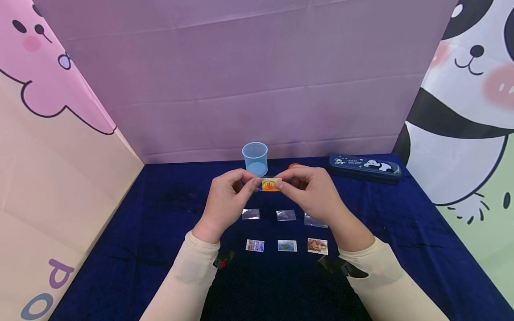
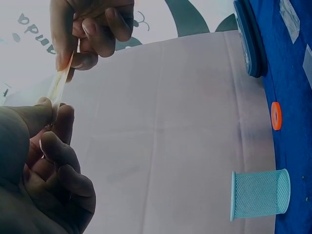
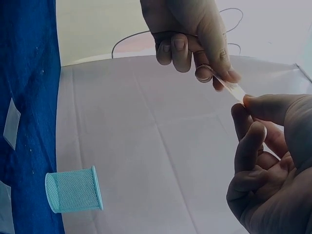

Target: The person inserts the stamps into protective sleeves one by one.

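Both hands are raised over the table in the head view, holding a small yellow and orange stamp (image 1: pixel 271 184) between them. Clear plastic shows around the stamp's left end, like a small clear sleeve (image 1: pixel 260 183). My left hand (image 1: pixel 228 199) pinches the sleeve's left end between thumb and forefinger. At the other end, my right hand (image 1: pixel 315 191) pinches the stamp, its thumb over the printed face. Edge-on in the left wrist view, the stamp and sleeve (image 2: pixel 59 85) look thin and translucent. How far the stamp sits inside the sleeve I cannot tell.
Three clear sleeves, including one (image 1: pixel 286 216) in the middle, lie in a row on the blue cloth (image 1: pixel 168 249). Nearer are three printed stamps, among them a green-blue one (image 1: pixel 287 245). Behind stand a blue mesh cup (image 1: pixel 255 156), a partly hidden orange-red ring (image 2: pixel 276 116) and a panda pencil case (image 1: pixel 365 168).
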`<state>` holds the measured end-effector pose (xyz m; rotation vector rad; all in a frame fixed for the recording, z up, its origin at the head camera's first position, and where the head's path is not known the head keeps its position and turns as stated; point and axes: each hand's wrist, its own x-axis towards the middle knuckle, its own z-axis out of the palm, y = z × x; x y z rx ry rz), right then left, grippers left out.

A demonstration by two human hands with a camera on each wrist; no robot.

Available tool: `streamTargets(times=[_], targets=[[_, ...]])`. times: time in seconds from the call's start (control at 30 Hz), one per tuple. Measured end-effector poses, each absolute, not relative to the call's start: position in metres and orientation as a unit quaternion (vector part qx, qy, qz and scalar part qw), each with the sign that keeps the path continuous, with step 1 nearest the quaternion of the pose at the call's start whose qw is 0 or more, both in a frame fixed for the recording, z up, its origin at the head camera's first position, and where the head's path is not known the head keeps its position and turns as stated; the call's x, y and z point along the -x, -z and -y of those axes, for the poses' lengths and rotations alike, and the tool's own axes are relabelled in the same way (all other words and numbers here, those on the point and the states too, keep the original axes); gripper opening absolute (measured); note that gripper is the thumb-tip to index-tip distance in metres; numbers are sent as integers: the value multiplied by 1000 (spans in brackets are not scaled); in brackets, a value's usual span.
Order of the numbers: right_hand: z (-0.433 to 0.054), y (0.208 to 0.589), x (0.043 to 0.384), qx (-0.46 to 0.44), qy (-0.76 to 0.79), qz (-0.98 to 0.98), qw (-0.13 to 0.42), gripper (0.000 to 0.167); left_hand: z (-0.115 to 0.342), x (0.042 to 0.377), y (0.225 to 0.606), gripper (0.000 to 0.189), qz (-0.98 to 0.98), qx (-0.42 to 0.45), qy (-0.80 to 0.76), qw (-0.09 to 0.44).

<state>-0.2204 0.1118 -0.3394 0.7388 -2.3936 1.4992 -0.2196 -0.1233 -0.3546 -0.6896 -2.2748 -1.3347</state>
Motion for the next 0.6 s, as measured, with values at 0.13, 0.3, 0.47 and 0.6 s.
streamTargets(times=[0.13, 0.3, 0.47, 0.6], targets=[[-113, 339, 221, -246, -505, 818, 125, 10, 125, 219, 354, 13, 813, 256, 484, 199], [-115, 337, 222, -233, -507, 818, 142, 10, 128, 220, 354, 10, 795, 262, 513, 191], [-116, 336, 222, -236, -516, 812, 136, 13, 129, 220, 352, 8, 779, 263, 541, 175], [-117, 336, 222, -236, -522, 808, 137, 15, 130, 220, 351, 9, 777, 260, 546, 177]])
